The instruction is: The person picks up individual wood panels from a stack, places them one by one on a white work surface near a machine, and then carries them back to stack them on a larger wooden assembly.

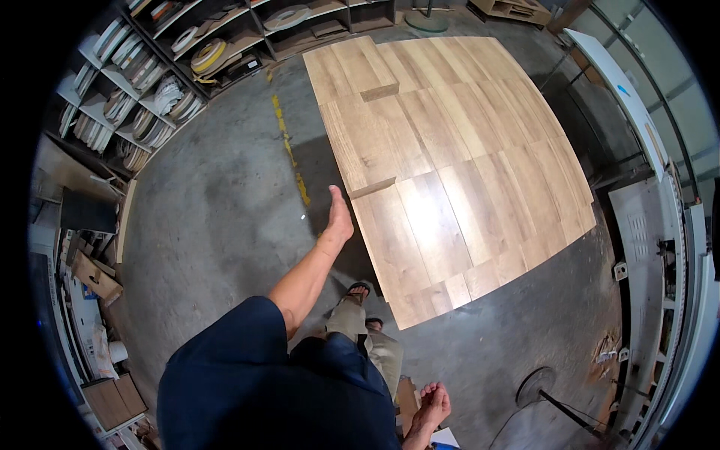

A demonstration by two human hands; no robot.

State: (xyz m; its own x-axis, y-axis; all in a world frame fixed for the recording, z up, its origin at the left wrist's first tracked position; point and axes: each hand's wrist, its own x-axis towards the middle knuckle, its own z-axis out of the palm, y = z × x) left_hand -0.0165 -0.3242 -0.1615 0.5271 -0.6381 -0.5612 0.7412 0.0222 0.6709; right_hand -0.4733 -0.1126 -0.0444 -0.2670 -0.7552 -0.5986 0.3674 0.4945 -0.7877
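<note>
A broad surface of wood-grain panels [450,142], laid side by side in rows, fills the middle and right. Some panels at its left side sit higher than those beside them. My left hand [340,216] is stretched out flat next to the left edge of the panels, fingers straight and nothing in them. From this view I cannot tell whether it touches that edge. Low in the view, my right hand [433,406] hangs away from the panels with its fingers curled in, and nothing shows in it.
Shelves [225,45] with rolls of edge banding stand at the far left. A yellow line [282,135] marks the grey floor. A long machine [649,247] runs along the right, near a round-based stand [535,386]. Wood pieces [97,277] lie at the left rim.
</note>
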